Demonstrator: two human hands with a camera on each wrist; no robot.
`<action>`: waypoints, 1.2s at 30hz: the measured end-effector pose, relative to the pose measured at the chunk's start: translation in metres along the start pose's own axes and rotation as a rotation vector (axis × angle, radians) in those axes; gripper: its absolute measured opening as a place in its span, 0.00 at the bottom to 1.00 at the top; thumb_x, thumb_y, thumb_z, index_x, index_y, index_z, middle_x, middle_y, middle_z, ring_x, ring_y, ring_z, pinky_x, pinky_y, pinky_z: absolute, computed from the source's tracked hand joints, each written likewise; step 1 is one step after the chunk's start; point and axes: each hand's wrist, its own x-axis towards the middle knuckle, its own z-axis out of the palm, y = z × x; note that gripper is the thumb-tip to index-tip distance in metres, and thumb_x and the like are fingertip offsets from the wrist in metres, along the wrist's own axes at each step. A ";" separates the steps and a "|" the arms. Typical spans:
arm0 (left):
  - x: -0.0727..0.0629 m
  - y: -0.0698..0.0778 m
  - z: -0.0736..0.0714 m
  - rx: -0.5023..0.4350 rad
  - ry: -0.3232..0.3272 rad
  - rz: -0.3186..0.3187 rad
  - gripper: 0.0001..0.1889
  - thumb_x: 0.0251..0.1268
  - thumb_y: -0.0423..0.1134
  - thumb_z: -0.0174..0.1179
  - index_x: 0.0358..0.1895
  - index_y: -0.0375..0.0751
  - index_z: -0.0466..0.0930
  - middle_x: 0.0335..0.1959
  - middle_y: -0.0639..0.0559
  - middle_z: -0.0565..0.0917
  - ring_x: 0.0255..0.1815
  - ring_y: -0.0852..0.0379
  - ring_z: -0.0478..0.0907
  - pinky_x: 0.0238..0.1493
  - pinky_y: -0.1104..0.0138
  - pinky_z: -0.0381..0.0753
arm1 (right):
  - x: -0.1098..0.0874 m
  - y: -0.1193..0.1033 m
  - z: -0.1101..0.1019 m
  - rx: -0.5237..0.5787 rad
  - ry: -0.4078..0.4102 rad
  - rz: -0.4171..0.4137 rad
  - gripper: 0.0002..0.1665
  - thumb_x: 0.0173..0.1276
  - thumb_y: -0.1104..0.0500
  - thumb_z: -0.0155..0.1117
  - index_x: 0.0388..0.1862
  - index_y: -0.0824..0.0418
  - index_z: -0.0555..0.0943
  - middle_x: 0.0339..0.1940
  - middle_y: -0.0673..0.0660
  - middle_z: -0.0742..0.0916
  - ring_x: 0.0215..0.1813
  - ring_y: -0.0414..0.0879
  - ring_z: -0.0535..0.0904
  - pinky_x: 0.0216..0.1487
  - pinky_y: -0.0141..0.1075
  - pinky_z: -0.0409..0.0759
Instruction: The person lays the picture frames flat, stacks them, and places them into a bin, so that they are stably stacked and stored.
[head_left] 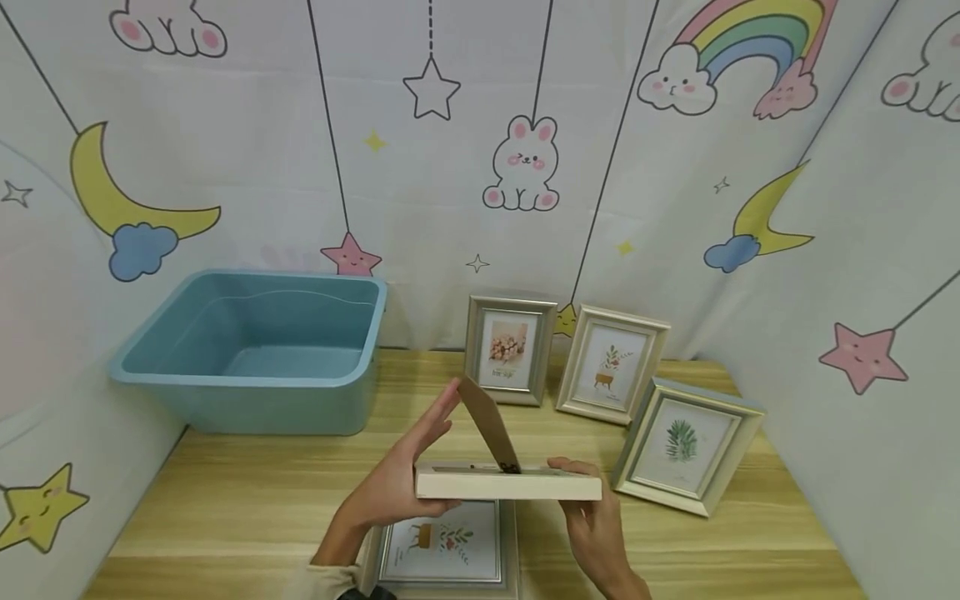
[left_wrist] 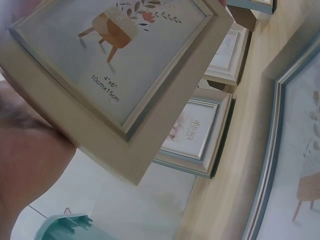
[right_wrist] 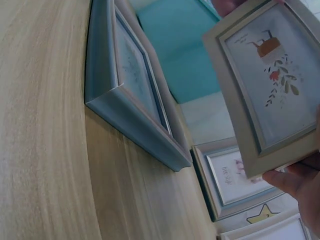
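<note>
A cream picture frame point(head_left: 508, 486) is held level above the table and seen edge-on in the head view, its brown back stand point(head_left: 486, 421) raised. My left hand point(head_left: 390, 486) has its thumb under the frame's left end, with straight fingers against the stand's top. At the other end my right hand point(head_left: 596, 533) grips the frame, thumb below and fingers above. Both wrist views show its front, a potted-plant picture, facing down: the left wrist's frame point(left_wrist: 150, 140) and the right wrist's frame point(right_wrist: 252, 145). Beneath lies another picture frame point(head_left: 480, 558) with a similar plant print.
A blue plastic tub point(head_left: 255, 408) stands at the back left. Along the back right stand a flower-print frame point(head_left: 543, 367), a plant-print frame point(head_left: 577, 400) and a green-leaf frame point(head_left: 705, 498). A patterned cloth point(head_left: 420, 183) hangs behind the wooden table point(head_left: 262, 500).
</note>
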 end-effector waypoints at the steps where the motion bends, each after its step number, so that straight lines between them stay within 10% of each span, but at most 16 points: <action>1: -0.001 0.002 0.000 0.015 -0.002 -0.007 0.65 0.41 0.29 0.77 0.82 0.42 0.39 0.83 0.40 0.46 0.83 0.57 0.47 0.77 0.60 0.60 | 0.000 0.001 0.000 0.005 -0.004 -0.012 0.12 0.67 0.79 0.56 0.50 0.75 0.74 0.50 0.69 0.84 0.61 0.34 0.80 0.59 0.25 0.78; 18: -0.017 0.012 0.014 0.013 0.163 0.093 0.56 0.41 0.22 0.76 0.77 0.30 0.53 0.80 0.39 0.57 0.82 0.56 0.53 0.76 0.72 0.57 | 0.001 0.016 0.002 0.186 0.094 -0.317 0.08 0.68 0.79 0.53 0.44 0.85 0.70 0.60 0.61 0.84 0.67 0.46 0.78 0.69 0.32 0.73; 27: -0.028 0.000 0.025 0.070 0.399 0.358 0.35 0.55 0.29 0.72 0.66 0.22 0.69 0.71 0.42 0.74 0.72 0.56 0.72 0.71 0.68 0.69 | 0.006 0.018 0.000 0.135 0.090 -0.353 0.11 0.73 0.72 0.53 0.44 0.85 0.69 0.62 0.60 0.83 0.68 0.46 0.77 0.71 0.33 0.71; 36: -0.033 -0.005 0.029 0.153 0.548 0.434 0.21 0.63 0.32 0.67 0.56 0.22 0.79 0.61 0.42 0.82 0.63 0.57 0.80 0.62 0.69 0.77 | 0.006 0.020 0.000 0.078 0.116 -0.348 0.14 0.75 0.69 0.54 0.44 0.84 0.70 0.62 0.60 0.84 0.68 0.45 0.77 0.70 0.33 0.72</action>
